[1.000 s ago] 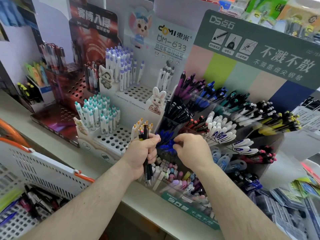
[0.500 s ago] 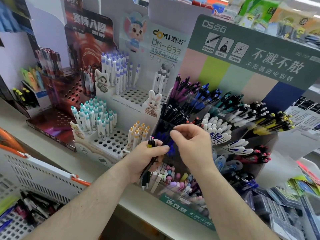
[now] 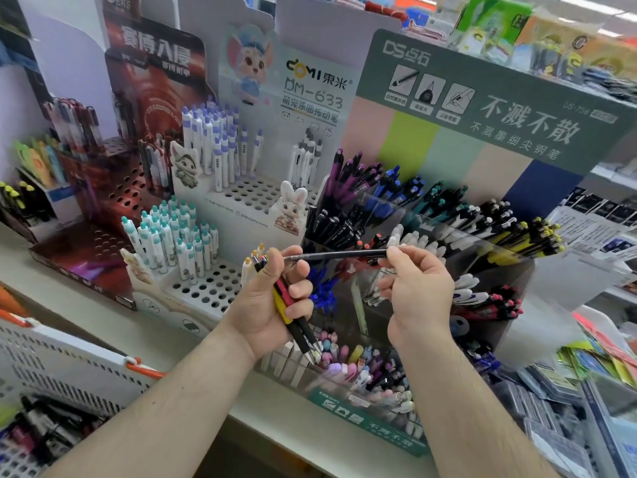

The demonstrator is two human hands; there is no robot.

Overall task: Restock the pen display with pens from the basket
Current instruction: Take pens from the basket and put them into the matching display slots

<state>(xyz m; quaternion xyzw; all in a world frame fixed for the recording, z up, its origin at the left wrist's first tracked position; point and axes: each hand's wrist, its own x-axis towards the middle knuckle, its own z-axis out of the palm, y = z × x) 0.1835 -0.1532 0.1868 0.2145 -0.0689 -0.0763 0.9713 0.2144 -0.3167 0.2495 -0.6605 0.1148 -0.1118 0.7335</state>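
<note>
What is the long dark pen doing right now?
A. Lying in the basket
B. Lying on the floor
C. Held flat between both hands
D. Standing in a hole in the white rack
C: the dark pen lies level, its ends pinched by the left hand and the right hand.

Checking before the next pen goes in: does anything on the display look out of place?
Nothing looks damaged or spilled. One dark pen is held level between both hands, and the left hand also grips a small bundle of pens.

Bright, even overhead shop lighting, soft shadows; wide-angle bending at edges, right margin smeared with blur, centre reasonably sharp.
</note>
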